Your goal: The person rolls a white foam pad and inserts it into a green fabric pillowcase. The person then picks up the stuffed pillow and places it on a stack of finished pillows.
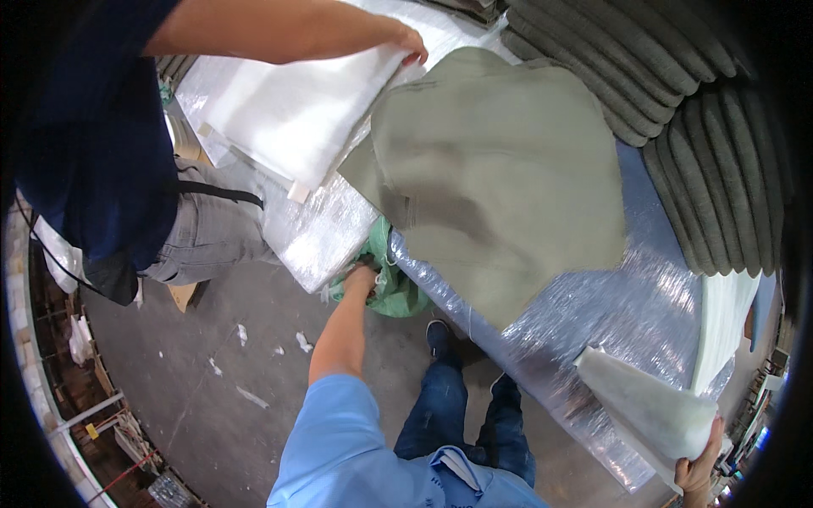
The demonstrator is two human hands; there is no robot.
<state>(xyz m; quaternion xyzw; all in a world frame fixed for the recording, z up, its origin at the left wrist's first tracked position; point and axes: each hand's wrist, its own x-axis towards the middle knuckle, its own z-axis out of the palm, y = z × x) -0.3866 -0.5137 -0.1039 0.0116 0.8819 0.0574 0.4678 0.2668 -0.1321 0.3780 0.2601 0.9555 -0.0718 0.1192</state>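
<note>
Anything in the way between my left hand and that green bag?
Nothing visible is: the left hand is at the green bag, fingers partly hidden among its folds. The corner of the plastic-wrapped slab lies beside them, not between.

1. Olive-grey sheet (508,161), broad and curved in outline, ahead of the left hand (362,280) and to its right.
2. Counter (622,317), topped with shiny film, extending between the left hand and the right hand (698,474).
3. Stacked dark grey pieces (720,182), well ahead of the right hand; a second stack (622,63) adjoins, farther ahead.
4. White sheet (292,110), ahead of the left hand and to its left.
5. Co-worker (93,161) in dark top and grey trousers, left of the left hand, one arm reaching across the white sheet.
6. Grey floor (279,406), with white scraps (242,335) left of the left hand.
</note>
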